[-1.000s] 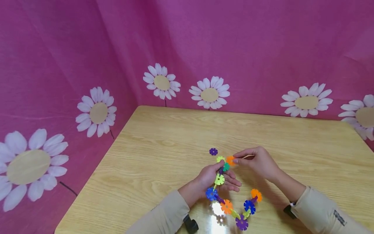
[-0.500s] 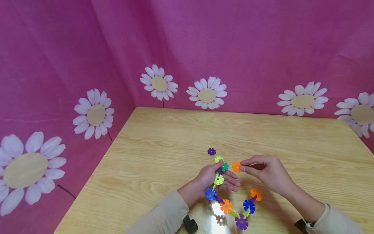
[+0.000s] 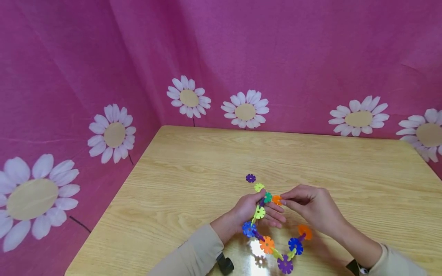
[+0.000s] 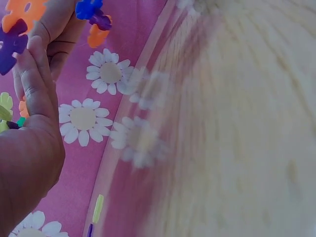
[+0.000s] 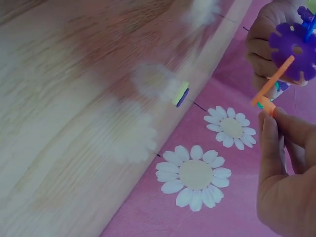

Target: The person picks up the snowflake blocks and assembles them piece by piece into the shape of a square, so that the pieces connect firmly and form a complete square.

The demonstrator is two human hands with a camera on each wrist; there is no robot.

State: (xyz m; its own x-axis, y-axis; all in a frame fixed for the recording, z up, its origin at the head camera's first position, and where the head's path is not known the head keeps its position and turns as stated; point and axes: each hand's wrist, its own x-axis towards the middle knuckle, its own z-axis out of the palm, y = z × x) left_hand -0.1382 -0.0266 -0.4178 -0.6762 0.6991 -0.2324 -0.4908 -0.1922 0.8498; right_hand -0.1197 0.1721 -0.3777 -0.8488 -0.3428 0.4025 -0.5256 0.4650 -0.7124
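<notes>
A chain of notched plastic discs hangs from my left hand [image 3: 246, 209], whose thumb holds it against the palm beside a green disc [image 3: 268, 197]. Below, the chain curves through a yellow disc [image 3: 259, 212], a blue disc [image 3: 249, 229], an orange one and a purple disc [image 3: 285, 264]. It rises again to a dark blue disc [image 3: 295, 245] and an end orange disc [image 3: 305, 232]. Between thumb and fingertips, my right hand [image 3: 319, 209] pinches another orange disc [image 3: 277, 199]. Its edge is at the green disc; whether their slots are joined I cannot tell.
Loose on the wooden table [image 3: 193, 161] beyond my left hand lie a purple disc [image 3: 250, 178] and a yellow-green disc [image 3: 259, 187]. A pink cloth [image 3: 286, 57] with printed daisies borders the table's back and left edges. A black device [image 3: 225, 264] sits at my left sleeve.
The right hand drew the pinched orange disc right and down, apart from the green disc, then brought it back left against the green one. My left hand stays nearly still.
</notes>
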